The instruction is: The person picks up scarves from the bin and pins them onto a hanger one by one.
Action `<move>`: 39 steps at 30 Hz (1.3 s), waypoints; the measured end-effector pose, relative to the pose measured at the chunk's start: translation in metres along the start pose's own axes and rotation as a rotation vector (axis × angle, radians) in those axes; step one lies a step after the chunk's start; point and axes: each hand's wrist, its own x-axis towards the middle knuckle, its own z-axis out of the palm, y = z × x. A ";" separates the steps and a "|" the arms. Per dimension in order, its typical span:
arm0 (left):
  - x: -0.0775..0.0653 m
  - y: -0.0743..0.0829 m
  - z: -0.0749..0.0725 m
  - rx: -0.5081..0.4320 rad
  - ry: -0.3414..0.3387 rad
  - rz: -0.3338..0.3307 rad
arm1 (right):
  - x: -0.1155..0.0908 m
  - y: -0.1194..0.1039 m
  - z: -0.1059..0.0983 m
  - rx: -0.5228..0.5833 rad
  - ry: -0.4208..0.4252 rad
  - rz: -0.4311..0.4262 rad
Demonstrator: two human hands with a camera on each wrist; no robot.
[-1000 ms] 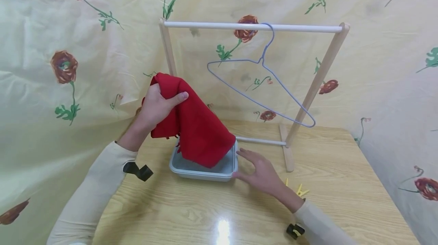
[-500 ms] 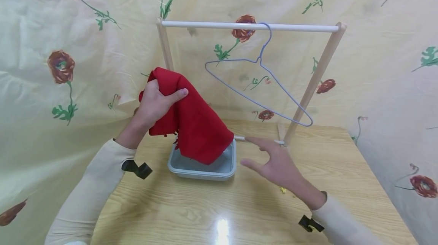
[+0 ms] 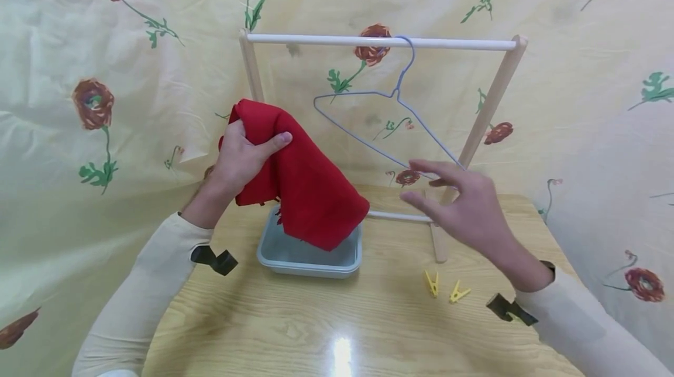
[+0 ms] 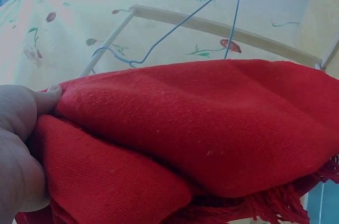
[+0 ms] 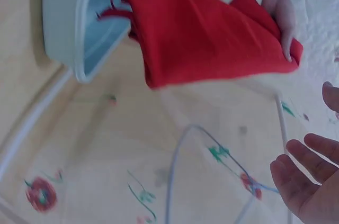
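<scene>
My left hand [image 3: 239, 157] grips a folded red scarf [image 3: 316, 195], thumb on the near side, and holds it up over a pale blue plastic basin [image 3: 310, 269]. Dark fringe hangs from the scarf's lower edge, and its lower corner overlaps the basin in the head view. The left wrist view is mostly filled by the red cloth [image 4: 212, 123]. Raised to the right, my right hand [image 3: 468, 204] holds nothing, fingers spread apart from the thumb. It overlaps the lower right part of a blue wire hanger [image 3: 398, 81], which hangs from the rack's top bar [image 3: 326, 40].
Behind the basin stands the rack, with wooden side posts [image 3: 489, 102] and a white lower bar [image 3: 397, 216]. Two yellow clothespins, one nearer the basin [image 3: 432, 284] and one farther right [image 3: 458, 292], lie on the wooden table [image 3: 274, 324]. Flowered cloth [image 3: 174, 72] covers the walls.
My right hand has left the basin's right side and moved up and right to the hanger, uncovering the clothespins. The left hand with the scarf has risen slightly.
</scene>
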 end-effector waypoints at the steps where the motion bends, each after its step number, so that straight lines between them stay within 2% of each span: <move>1: 0.000 0.000 0.001 -0.002 -0.004 -0.002 | 0.004 0.001 -0.004 -0.005 0.016 -0.002; 7: 0.000 -0.001 0.005 -0.009 -0.019 0.015 | 0.028 0.015 -0.019 -0.042 0.112 -0.003; 11: 0.002 -0.003 0.008 -0.019 -0.027 0.025 | 0.039 0.028 -0.024 -0.076 0.123 0.046; 18: 0.004 -0.005 0.015 -0.020 -0.042 0.043 | 0.052 0.055 -0.025 -0.074 0.045 0.238; 24: 0.004 -0.009 0.021 -0.032 -0.070 0.075 | 0.056 0.071 -0.022 -0.017 -0.038 0.316; 30: 0.004 -0.008 0.021 -0.036 -0.067 0.076 | 0.061 0.073 -0.017 -0.021 -0.118 0.328; 39: 0.005 -0.005 0.023 -0.067 -0.094 0.109 | 0.068 0.067 -0.015 -0.062 -0.115 0.301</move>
